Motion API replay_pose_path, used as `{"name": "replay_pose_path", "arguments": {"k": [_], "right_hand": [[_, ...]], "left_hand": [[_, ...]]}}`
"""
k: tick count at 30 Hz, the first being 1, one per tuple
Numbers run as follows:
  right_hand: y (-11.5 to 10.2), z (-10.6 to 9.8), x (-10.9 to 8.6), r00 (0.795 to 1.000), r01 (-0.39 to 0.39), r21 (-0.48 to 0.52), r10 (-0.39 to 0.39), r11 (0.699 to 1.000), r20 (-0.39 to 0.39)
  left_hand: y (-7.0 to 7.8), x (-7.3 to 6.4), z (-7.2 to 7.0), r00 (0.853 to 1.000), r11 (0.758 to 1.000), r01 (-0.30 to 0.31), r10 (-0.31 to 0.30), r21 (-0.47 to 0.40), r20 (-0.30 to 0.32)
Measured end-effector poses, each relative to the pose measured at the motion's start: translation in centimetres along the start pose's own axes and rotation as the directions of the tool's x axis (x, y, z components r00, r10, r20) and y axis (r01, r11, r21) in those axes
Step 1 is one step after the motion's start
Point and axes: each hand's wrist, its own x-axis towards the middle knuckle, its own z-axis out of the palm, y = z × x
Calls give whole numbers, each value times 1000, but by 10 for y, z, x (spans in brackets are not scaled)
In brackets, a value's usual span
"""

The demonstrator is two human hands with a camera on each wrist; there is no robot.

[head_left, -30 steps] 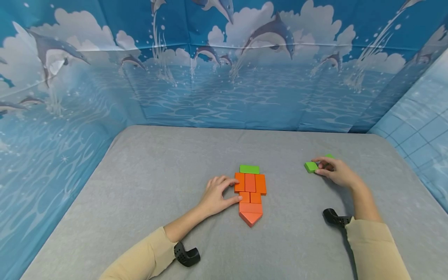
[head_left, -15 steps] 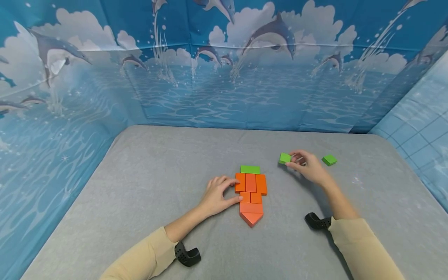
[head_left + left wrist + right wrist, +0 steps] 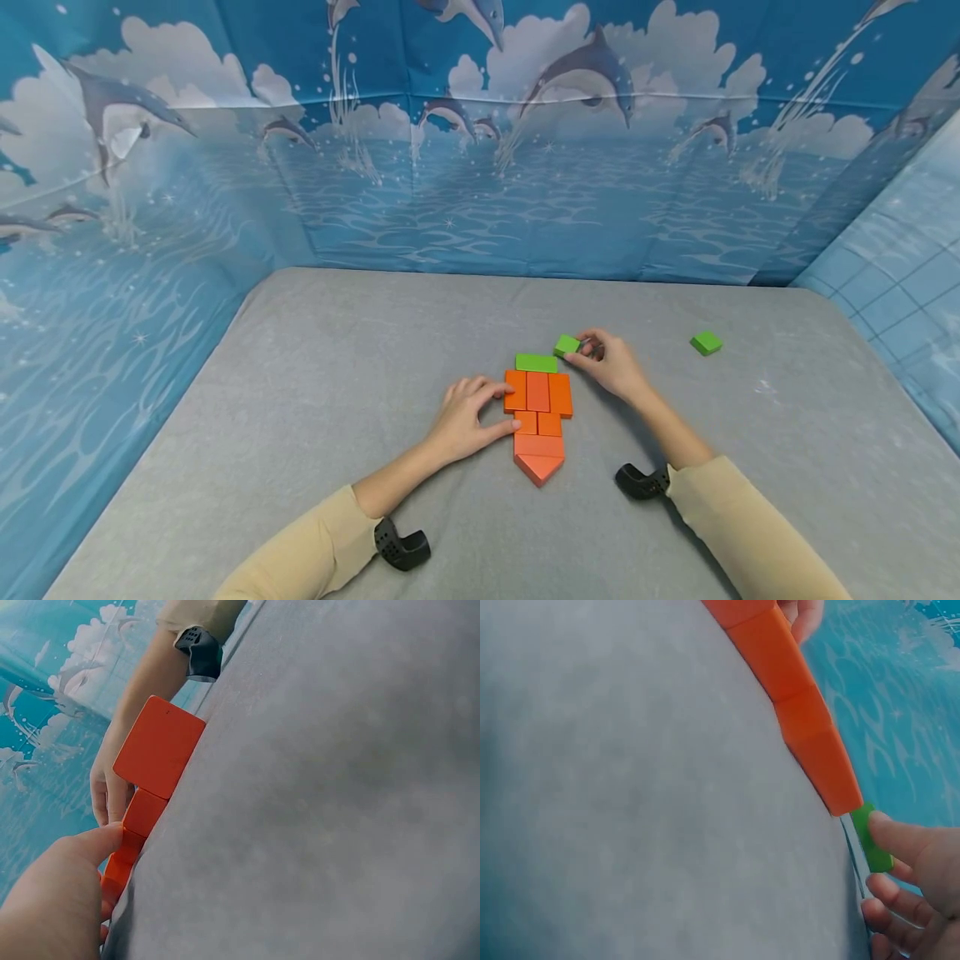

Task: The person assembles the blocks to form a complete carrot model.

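In the head view a figure of orange blocks [image 3: 537, 423] lies on the grey cloth, ending in a pointed triangular block [image 3: 538, 469] toward the person. A green rectangular block [image 3: 536, 363] lies against its far end. My left hand [image 3: 465, 418] rests beside the figure, thumb and index fingertip touching its left edge; the left wrist view has the thumb [image 3: 101, 841] against an orange side. With thumb and fingers my right hand [image 3: 609, 363] pinches a small green block [image 3: 567, 346], just right of the green rectangle's far corner.
Another small green block [image 3: 706, 342] lies farther right on the grey cloth [image 3: 360, 358]. A blue dolphin-print curtain [image 3: 480, 200] rises behind the table and along its sides. Black wrist mounts [image 3: 402, 546] stick out from both sleeves.
My right hand has carried the small green block leftward from the right side to the figure's far end, uncovering the other small green block. The left hand stays in place.
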Motion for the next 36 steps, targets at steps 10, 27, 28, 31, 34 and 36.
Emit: {"name": "replay_pose_path", "arguments": {"k": [10, 27, 28, 31, 34, 36], "right_hand": [[1, 8, 1, 1000, 22, -18, -22, 1000, -4], [0, 7, 1, 999, 19, -29, -18, 999, 41], [0, 6, 1, 999, 23, -20, -22, 1000, 44], [2, 0, 2, 997, 36, 30, -38, 999, 62], [6, -11, 3, 998, 40, 57, -42, 998, 44], [12, -22, 3, 999, 41, 52, -42, 998, 9]], "left_hand": [[-1, 1, 0, 1000, 1000, 12, -12, -1, 9], [-2, 0, 0, 1000, 1000, 4, -4, -10, -3], [-2, 1, 0, 1000, 1000, 4, -4, -6, -2], [-2, 1, 0, 1000, 1000, 5, -5, 5, 2], [-2, 1, 0, 1000, 1000, 3, -3, 12, 6], [-1, 0, 1, 1000, 1000, 2, -2, 7, 4]]}}
